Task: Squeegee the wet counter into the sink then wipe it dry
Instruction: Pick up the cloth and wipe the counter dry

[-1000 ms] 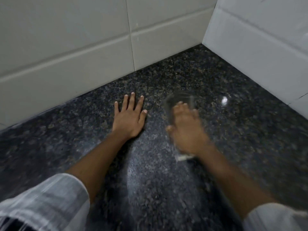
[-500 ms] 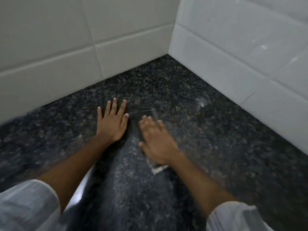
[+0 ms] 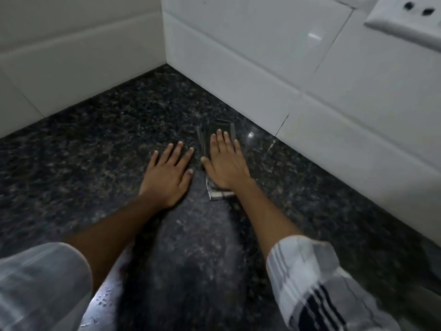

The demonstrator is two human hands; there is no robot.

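Since the earlier frames the right hand (image 3: 225,164) and the cloth (image 3: 216,139) under it are carried further toward the right wall (image 3: 274,75), and a socket plate (image 3: 405,20) is brought into view at the top right. One folded cloth is pressed flat on the worktop (image 3: 95,151) by the right palm, its fingers (image 3: 220,142) laid straight and close together on it, not curled round it. Cloth edges are seen beyond the fingertips and behind the wrist. Some bare worktop is left between cloth and right wall. The left hand (image 3: 168,174) is laid flat just beside it, fingers spread, on bare stone. Two hands and two tiled walls, meeting in a corner (image 3: 164,63), are counted. Open worktop is seen to the left and toward the person. A pale sheen is seen on the stone between the forearms; whether it is water cannot be told.
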